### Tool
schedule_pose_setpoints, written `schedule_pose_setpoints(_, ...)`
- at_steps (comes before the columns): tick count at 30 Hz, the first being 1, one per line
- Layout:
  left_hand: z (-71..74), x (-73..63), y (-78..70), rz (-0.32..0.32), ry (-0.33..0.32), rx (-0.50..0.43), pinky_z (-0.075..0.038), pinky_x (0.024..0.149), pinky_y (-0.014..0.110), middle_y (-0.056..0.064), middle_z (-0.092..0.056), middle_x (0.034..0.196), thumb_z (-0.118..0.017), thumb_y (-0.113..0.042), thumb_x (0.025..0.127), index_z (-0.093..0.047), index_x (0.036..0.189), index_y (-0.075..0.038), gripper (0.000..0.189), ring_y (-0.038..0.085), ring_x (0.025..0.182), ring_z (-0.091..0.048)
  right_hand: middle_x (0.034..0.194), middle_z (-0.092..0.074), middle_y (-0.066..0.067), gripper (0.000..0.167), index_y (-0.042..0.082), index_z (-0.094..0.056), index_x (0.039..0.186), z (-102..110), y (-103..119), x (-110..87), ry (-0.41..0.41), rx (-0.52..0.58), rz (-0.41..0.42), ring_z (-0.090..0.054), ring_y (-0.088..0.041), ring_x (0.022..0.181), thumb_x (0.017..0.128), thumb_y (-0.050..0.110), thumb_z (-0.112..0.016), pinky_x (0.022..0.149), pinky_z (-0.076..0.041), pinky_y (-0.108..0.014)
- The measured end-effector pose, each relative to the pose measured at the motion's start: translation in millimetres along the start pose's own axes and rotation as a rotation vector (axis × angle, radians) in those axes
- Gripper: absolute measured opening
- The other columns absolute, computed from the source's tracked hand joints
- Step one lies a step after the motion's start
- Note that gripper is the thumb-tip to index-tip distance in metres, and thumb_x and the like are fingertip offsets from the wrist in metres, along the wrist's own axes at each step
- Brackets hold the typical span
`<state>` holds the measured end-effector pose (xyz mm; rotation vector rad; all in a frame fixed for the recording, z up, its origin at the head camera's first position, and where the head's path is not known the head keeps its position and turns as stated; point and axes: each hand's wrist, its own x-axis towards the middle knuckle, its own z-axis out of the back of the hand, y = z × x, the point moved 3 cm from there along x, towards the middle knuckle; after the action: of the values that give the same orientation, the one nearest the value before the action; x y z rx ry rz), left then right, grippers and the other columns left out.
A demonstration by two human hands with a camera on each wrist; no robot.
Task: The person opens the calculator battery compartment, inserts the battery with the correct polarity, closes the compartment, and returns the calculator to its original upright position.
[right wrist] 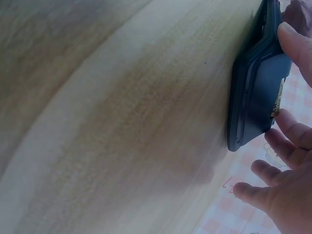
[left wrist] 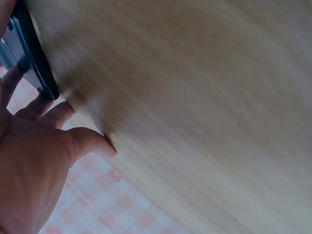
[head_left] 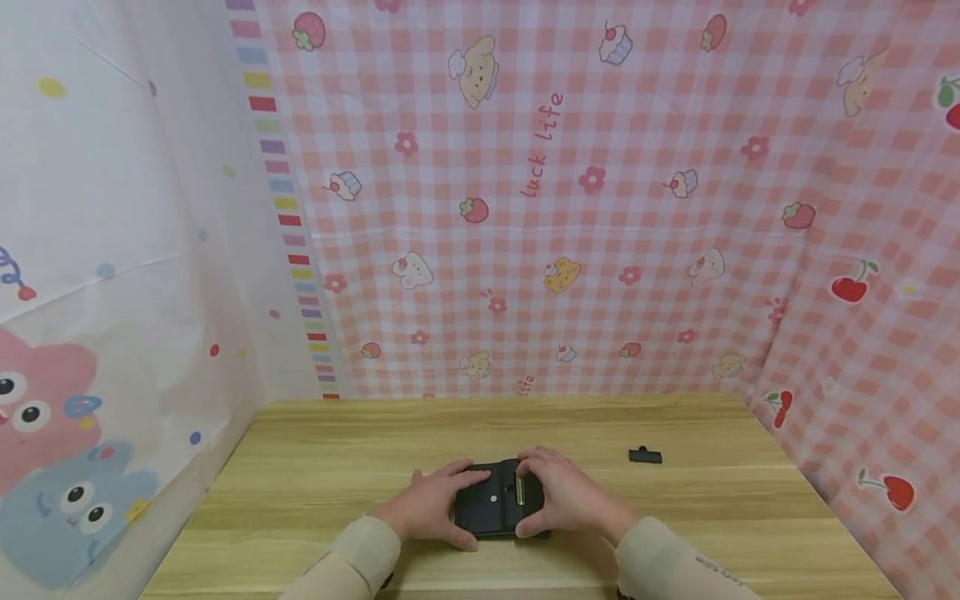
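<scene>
A flat black device (head_left: 478,510) lies back side up on the table, its battery slot uncovered and a yellowish battery (head_left: 521,490) inside. My left hand (head_left: 435,504) holds the device's left side, thumb along the near edge and fingers over its back and far edge. On the other side, my right hand (head_left: 566,492) spans the device with the thumb at the near edge. Its index fingertip is right at the far end of the battery, as the right wrist view also shows near the battery label (right wrist: 278,98). In the left wrist view only one end of the device (left wrist: 36,53) shows.
A small black battery cover (head_left: 645,455) with a tab lies on the wooden table (head_left: 337,450), right of the hands. Pink checked cloth (head_left: 450,250) hangs behind the table and on the right, white patterned cloth (head_left: 150,208) on the left.
</scene>
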<state>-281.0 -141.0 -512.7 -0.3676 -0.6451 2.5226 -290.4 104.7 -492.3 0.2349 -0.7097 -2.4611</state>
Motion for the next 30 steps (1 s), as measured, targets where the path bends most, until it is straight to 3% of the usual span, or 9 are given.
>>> schedule_pose_setpoints(16, 1.5, -0.4, -3.2, 0.014, 0.013, -0.024, -0.019, 0.113, 0.091, 0.014, -0.035, 0.173, -0.095, -0.046, 0.079, -0.047, 0.162, -0.033, 0.097, 0.046, 0.154, -0.044, 0.165, -0.05, -0.015, 0.069, 0.008, -0.072, 0.134, 0.8, 1.3, -3.9, 0.043, -0.06, 0.009, -0.035, -0.046, 0.158, 0.081, 0.047, -0.092, 0.125, -0.032, -0.07)
schedule_pose_setpoints(30, 3.0, -1.7, -5.8, 0.013, 0.014, -0.029, -0.017, 0.113, 0.091, 0.014, -0.034, 0.174, -0.095, -0.045, 0.08, -0.047, 0.162, -0.031, 0.097, 0.046, 0.154, -0.043, 0.161, -0.053, -0.015, 0.07, 0.008, -0.071, 0.135, 1.4, 2.8, -4.2, 0.03, -0.062, 0.022, -0.042, -0.044, 0.154, 0.08, 0.046, -0.093, 0.123, -0.036, -0.067)
